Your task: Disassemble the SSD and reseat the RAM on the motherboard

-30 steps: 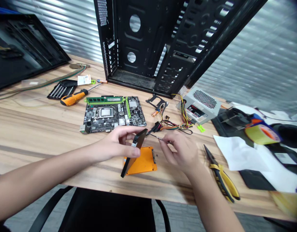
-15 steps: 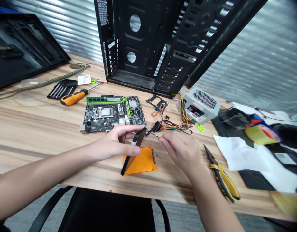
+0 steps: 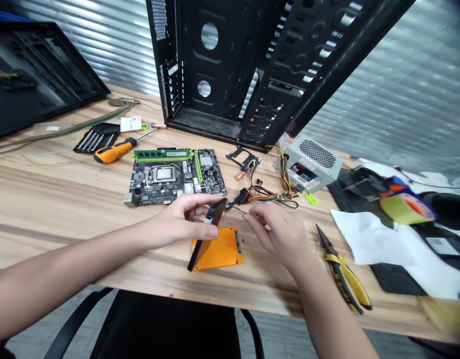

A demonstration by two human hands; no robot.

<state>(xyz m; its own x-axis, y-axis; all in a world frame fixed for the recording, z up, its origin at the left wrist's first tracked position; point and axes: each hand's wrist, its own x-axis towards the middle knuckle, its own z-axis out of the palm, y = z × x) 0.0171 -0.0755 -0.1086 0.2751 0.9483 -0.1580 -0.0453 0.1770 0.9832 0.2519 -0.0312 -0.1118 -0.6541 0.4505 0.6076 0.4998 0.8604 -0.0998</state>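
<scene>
My left hand (image 3: 185, 219) grips a thin black drive case (image 3: 215, 213) between thumb and fingers, tilted up on its edge. Beneath and beside it lies an orange solid-state drive (image 3: 224, 255), flat on the table, its connector along the right edge. In the pinched fingers of my right hand (image 3: 278, 232) is a slim metal screwdriver (image 3: 236, 207). Its tip points left at the upper edge of the black case; whether it sits in a screw I cannot tell. Just beyond my left hand lies a motherboard (image 3: 177, 177) with a green memory stick (image 3: 162, 154).
A black computer case (image 3: 222, 65) stands at the back. To its right front are a power supply (image 3: 312, 159) with cables and a black bracket (image 3: 239, 157). Yellow-handled pliers (image 3: 344, 276) lie right of my right hand. An orange screwdriver (image 3: 113, 151) lies at the left.
My right hand's fingers have shifted slightly on the slim screwdriver. My left hand and the black case have hardly moved.
</scene>
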